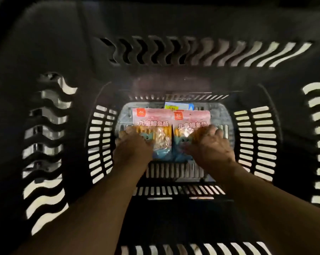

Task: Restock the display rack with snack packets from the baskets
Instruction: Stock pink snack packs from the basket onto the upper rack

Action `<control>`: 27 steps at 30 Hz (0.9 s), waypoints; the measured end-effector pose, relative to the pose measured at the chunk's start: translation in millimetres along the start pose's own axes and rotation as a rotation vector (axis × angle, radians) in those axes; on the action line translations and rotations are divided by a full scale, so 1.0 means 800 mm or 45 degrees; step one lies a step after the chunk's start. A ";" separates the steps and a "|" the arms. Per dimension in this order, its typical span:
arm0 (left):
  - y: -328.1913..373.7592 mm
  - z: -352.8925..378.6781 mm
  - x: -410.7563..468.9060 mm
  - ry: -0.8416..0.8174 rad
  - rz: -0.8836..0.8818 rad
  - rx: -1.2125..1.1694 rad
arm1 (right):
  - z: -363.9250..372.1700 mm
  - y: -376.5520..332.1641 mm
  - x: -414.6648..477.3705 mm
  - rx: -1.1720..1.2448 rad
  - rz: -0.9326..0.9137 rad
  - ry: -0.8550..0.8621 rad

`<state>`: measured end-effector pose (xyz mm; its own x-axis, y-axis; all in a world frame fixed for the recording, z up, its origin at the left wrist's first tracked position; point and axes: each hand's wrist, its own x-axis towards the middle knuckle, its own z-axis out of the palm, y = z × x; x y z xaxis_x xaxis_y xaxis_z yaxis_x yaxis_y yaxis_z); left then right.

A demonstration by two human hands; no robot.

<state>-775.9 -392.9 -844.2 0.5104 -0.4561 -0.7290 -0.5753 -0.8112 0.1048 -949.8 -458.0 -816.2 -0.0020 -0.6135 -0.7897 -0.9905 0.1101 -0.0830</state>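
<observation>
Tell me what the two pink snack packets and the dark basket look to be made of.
Left packet and right packet: thin glossy plastic film, probably; light glares off them and a clear window shows orange sticks inside. Basket: moulded hard plastic, it seems, dark and smooth; even slots pierce its walls and the far wall faintly reflects pink.

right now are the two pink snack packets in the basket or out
In: the two pink plastic snack packets lie flat on the floor of the dark slotted plastic basket, walls around them.

Packets pink above, blue below, orange logo; basket seemingly black, slotted.
</observation>
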 end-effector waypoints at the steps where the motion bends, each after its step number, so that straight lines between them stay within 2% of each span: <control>1: -0.002 0.005 0.004 0.009 0.000 -0.027 | 0.006 0.002 0.006 0.021 0.003 0.038; 5: -0.007 0.015 0.009 0.065 0.036 -0.127 | 0.034 0.019 0.029 0.202 0.028 0.185; 10: -0.008 0.013 0.004 -0.022 0.063 -0.281 | 0.047 0.031 0.038 0.559 0.141 0.053; 14: -0.018 0.001 -0.008 -0.072 0.071 -0.459 | 0.037 0.032 0.013 0.692 0.064 0.044; 21: -0.042 -0.072 -0.076 -0.135 -0.058 -0.794 | -0.011 0.028 -0.089 1.071 0.112 0.044; 27: -0.048 -0.189 -0.201 -0.123 0.010 -1.026 | -0.123 -0.004 -0.247 1.341 0.044 0.005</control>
<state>-738.9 -343.5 -629.0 0.4296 -0.4593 -0.7775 0.0774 -0.8391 0.5385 -959.5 -414.0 -600.0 -0.0302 -0.5992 -0.8000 -0.3694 0.7504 -0.5481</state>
